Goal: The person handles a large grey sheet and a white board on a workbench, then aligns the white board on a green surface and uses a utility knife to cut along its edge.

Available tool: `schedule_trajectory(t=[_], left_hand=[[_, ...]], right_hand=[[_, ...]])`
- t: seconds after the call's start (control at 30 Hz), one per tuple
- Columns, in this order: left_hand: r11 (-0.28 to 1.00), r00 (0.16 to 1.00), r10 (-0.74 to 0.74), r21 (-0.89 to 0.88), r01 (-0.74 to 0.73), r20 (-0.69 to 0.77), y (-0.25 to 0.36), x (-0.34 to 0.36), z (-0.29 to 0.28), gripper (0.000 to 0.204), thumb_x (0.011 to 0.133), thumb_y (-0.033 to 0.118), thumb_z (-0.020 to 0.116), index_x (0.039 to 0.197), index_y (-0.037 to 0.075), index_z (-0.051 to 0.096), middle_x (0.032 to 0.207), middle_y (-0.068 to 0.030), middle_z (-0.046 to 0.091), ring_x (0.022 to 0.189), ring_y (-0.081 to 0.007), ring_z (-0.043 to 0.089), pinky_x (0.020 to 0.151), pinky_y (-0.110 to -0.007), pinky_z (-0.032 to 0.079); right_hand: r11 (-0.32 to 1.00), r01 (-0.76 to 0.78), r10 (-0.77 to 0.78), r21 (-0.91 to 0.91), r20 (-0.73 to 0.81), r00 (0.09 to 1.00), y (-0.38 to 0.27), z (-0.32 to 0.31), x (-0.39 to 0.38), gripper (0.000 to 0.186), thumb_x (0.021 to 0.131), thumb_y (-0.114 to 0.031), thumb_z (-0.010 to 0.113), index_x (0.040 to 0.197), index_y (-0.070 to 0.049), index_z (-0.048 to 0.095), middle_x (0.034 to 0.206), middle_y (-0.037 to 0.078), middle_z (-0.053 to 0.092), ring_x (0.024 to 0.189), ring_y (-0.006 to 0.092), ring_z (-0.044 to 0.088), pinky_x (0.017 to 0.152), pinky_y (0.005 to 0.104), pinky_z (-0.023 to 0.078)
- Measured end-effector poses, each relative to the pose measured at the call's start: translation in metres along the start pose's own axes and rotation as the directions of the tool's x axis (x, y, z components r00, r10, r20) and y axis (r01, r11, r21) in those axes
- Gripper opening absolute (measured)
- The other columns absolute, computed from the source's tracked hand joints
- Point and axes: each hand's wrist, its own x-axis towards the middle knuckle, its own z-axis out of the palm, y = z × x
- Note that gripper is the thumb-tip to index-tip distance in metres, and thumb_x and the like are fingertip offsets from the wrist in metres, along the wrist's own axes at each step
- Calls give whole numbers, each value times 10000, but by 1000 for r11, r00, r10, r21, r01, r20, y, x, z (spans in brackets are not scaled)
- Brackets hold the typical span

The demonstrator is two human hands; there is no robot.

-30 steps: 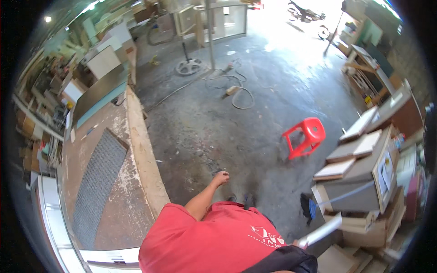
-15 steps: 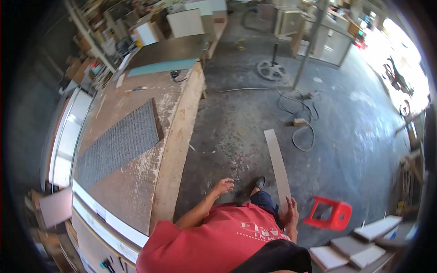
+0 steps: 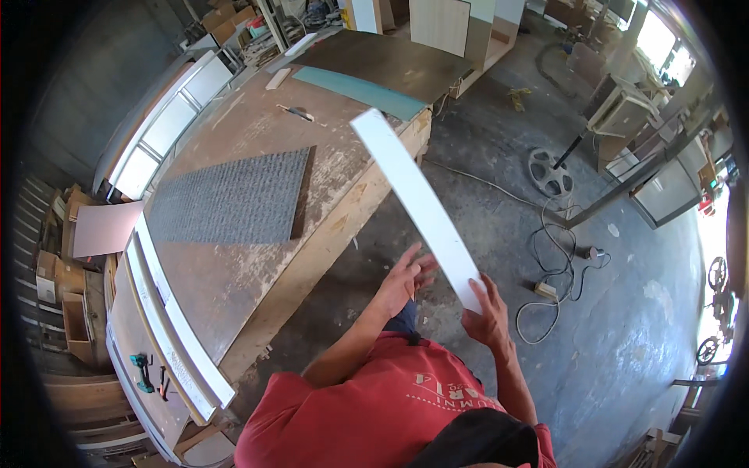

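A long, narrow white board is held up at a slant over the edge of the workbench. My right hand grips its near end, with the thumb on the white face. My left hand is just left of the board, its fingers apart and holding nothing. Whether its fingertips touch the board's edge, I cannot tell. On the bench lies a grey ribbed panel, left of the board's far part.
A teal strip and a small tool with a handle lie on the bench. Long white strips and a green cordless drill are at the left. Cables and a wheel-shaped stand base are on the floor at right.
My right hand has lifted the board and swung it left toward the bench. The view has turned left, and my left hand has come close to the board. The red stool has left the view.
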Motion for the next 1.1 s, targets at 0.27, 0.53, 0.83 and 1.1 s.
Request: schedule_trajectory(t=[0.27,0.53,0.83,1.1], left_hand=[[953,932,296,9,-301,-211,57,197,-1,387,970,192,650,1284,0,530,1100,-168,666,1043,-292,664,974,-432,534],[933,924,355,122,-339,-146,143,386,15,283,939,39,673,1201,47,566,1017,-128,683,941,-251,683,916,-413,556],[926,924,361,167,-340,-124,146,571,52,350,950,66,652,1266,56,503,1085,-143,641,1005,-272,654,947,-447,545],[932,903,357,150,-329,-240,140,754,122,464,928,92,673,1346,44,478,1093,-153,638,1021,-278,652,953,-420,549]], right_hand=[[1000,-2,4,-31,65,998,80,34,142,784,779,-214,796,1476,-141,444,1479,209,478,1216,446,569,1019,482,485],[440,-868,886,-232,-48,462,316,80,12,622,878,-434,713,1332,-27,592,1214,247,670,1144,410,636,957,467,510],[-144,-971,916,-191,345,-204,395,127,-73,395,877,-347,685,1075,-6,670,1092,243,701,1046,423,656,886,508,520],[476,-788,877,-390,279,392,700,44,147,258,904,-268,634,986,-29,687,1117,216,702,1050,403,657,876,500,534]])
